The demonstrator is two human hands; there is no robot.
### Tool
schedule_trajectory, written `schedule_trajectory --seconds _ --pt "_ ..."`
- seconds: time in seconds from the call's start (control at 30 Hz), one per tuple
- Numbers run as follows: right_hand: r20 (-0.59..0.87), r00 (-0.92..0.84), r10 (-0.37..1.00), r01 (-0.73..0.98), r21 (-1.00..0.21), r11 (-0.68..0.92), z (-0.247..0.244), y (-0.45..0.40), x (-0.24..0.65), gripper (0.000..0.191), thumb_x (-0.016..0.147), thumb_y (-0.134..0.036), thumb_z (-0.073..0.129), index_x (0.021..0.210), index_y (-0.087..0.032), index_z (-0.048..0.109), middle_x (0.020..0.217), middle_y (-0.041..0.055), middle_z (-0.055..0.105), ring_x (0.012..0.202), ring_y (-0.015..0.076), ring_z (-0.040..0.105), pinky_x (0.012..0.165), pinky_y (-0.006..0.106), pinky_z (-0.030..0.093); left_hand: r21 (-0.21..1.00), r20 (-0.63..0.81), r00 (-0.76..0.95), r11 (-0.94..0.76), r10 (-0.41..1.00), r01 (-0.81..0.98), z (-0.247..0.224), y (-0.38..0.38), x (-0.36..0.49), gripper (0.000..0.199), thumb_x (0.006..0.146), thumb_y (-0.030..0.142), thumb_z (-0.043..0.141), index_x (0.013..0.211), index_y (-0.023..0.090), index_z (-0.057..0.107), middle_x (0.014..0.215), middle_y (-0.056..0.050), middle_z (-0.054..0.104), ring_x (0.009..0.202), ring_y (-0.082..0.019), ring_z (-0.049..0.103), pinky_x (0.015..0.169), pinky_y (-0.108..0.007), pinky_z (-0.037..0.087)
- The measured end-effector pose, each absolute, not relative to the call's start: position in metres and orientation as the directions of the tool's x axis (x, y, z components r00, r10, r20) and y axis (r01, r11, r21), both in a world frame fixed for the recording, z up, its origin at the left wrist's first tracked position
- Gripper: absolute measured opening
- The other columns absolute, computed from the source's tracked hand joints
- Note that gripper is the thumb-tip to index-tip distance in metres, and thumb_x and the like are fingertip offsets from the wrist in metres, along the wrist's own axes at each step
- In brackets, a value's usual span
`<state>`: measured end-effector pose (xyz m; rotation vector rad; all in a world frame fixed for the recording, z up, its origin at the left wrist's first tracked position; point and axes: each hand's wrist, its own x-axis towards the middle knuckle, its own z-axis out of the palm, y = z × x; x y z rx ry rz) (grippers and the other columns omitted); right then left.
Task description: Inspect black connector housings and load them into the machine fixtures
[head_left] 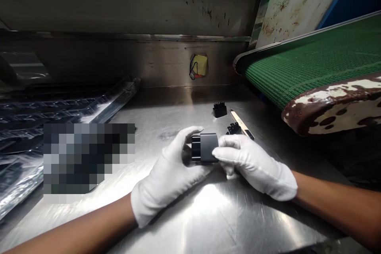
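A small dark grey plastic block [209, 147] with a black ribbed end is held over the metal table, its ribbed end towards the left. My left hand [169, 170], in a white glove, curls round that end, with fingers above and thumb below. At the block's right end, my gloved right hand [248, 162] pinches it between thumb and fingers. Just behind the right hand lies a black part with knobs [234, 128], partly hidden. A similar black part [219, 110] stands farther back. Beside them is a cream-coloured cutter knife or pen-like tool [241, 124].
Clear plastic trays [59, 107] are stacked at the left, beside a pixelated patch. A green conveyor belt [321, 57] with a chipped, rusty frame reaches in from the right. A yellow packet with a dark cord [200, 66] is on the metal back wall [166, 61].
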<state>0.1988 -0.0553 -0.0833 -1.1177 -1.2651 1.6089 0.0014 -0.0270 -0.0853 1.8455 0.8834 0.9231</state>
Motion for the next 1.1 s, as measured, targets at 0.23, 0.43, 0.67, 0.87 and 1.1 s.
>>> schedule_trajectory --seconds 0.23,0.43,0.67,0.87,1.1 --pt "-0.166 -0.282 0.945 0.022 -0.986 -0.167 -0.08 -0.056 0.196 0.029 0.084 -0.034 0.065 0.067 -0.016 0.049 0.057 -0.0038 0.049 0.05 0.0077 0.043 0.048 0.021 0.029 0.993 -0.022 0.509 -0.041 0.861 0.113 -0.076 -0.024 0.004 0.055 0.069 0.003 0.08 0.115 0.02 0.056 0.103 0.001 0.067 0.094 -0.014 0.065 0.077 -0.016 0.055" --pt "-0.164 -0.293 0.942 0.061 -0.986 -0.153 -0.077 -0.055 0.198 0.027 0.086 -0.031 0.064 0.069 -0.016 0.051 0.058 -0.0037 0.049 0.051 0.0074 0.045 0.047 0.02 0.031 0.994 0.021 0.508 -0.073 0.861 0.081 -0.076 -0.025 0.003 0.056 0.068 -0.003 0.078 0.114 0.023 0.059 0.104 0.004 0.069 0.096 -0.011 0.065 0.079 -0.012 0.054" --pt "-0.166 -0.3 0.939 0.049 -0.986 -0.158 -0.077 -0.054 0.196 0.025 0.087 -0.033 0.069 0.076 -0.014 0.057 0.067 -0.0033 0.054 0.055 0.0062 0.047 0.048 0.016 0.036 0.989 0.027 0.48 -0.092 0.877 0.114 -0.074 -0.024 0.002 0.048 0.073 0.011 0.083 0.113 0.023 0.06 0.106 0.003 0.069 0.096 -0.011 0.066 0.079 -0.012 0.055" --pt "-0.153 -0.322 0.934 -0.012 -0.986 -0.165 -0.078 -0.054 0.197 0.019 0.088 -0.025 0.068 0.076 -0.014 0.058 0.066 -0.0038 0.055 0.055 0.0051 0.047 0.047 0.014 0.035 0.983 0.032 0.481 -0.115 0.876 0.144 -0.074 -0.021 0.002 0.043 0.075 0.018 0.083 0.112 0.021 0.061 0.105 0.001 0.068 0.096 -0.013 0.065 0.079 -0.014 0.055" --pt "-0.14 -0.352 0.926 -0.067 -0.982 -0.174 -0.084 -0.053 0.2 0.025 0.087 -0.033 0.067 0.075 -0.014 0.056 0.068 -0.0029 0.056 0.052 0.0053 0.048 0.047 0.016 0.036 0.991 -0.003 0.515 -0.068 0.857 0.119 -0.072 -0.023 0.002 0.043 0.078 0.011 0.077 0.114 0.023 0.059 0.106 0.001 0.068 0.102 -0.016 0.065 0.08 -0.017 0.057"
